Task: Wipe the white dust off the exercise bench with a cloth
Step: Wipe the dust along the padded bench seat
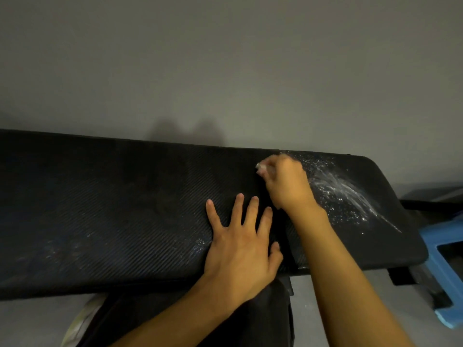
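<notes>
Inspection finding: I can read no text, label, brand mark, number or sign in this view. The black ribbed surface of the desk (112,209) across the middle of the frame bears none I can make out, nor does the blue stool (441,242) at lower right.

- My left hand (240,249) and right hand (285,184) are bare, and both forearms (338,271) are uncovered to the frame edge.
- Black clothing (265,321) shows on my leg.

bench (100,209) left half: open | right end: blue stool (444,240) close (wall (225,71) behind)
</notes>
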A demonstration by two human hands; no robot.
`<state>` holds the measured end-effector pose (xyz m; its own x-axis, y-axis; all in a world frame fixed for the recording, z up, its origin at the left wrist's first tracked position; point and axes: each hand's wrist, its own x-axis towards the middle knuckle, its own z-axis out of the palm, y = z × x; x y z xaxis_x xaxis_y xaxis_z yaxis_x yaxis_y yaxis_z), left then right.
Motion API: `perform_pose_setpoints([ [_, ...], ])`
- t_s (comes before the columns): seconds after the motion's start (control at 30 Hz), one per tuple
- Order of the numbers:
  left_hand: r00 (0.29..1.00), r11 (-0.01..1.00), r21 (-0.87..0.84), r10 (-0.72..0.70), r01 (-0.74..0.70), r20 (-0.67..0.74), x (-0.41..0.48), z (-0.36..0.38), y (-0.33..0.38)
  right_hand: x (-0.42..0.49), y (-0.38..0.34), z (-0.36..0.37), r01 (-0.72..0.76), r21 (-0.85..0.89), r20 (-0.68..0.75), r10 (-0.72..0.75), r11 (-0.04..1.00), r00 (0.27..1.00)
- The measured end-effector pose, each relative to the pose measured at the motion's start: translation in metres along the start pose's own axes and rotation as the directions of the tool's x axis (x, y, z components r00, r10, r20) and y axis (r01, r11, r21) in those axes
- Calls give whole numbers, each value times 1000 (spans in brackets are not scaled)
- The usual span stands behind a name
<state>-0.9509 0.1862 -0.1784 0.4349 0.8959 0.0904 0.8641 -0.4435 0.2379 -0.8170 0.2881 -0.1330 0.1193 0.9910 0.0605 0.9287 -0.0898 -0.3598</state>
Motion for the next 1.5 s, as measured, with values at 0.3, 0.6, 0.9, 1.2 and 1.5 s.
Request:
perform_pose_setpoints([
  [0.3,1000,1000,18,16,-15,-17,-1,2,0,-91,25,-4,-169,-40,-155,161,985,975],
  [0.6,999,999,21,41,-40,-29,-1,3,1,-141,46,-7,-157,50,-162,163,986,973],
  [0.9,998,998,27,59,-58,-29,-2,1,0,-184,48,-10,-137,102,-154,152,985,976],
  [1.2,989,990,-16,143,-143,29,4,0,4,-153,74,-12,-126,110,-211,148,986,966],
  [1.5,983,986,-54,161,-157,85,30,0,30,-122,88,-19,-140,60,-244,151,988,958],
])
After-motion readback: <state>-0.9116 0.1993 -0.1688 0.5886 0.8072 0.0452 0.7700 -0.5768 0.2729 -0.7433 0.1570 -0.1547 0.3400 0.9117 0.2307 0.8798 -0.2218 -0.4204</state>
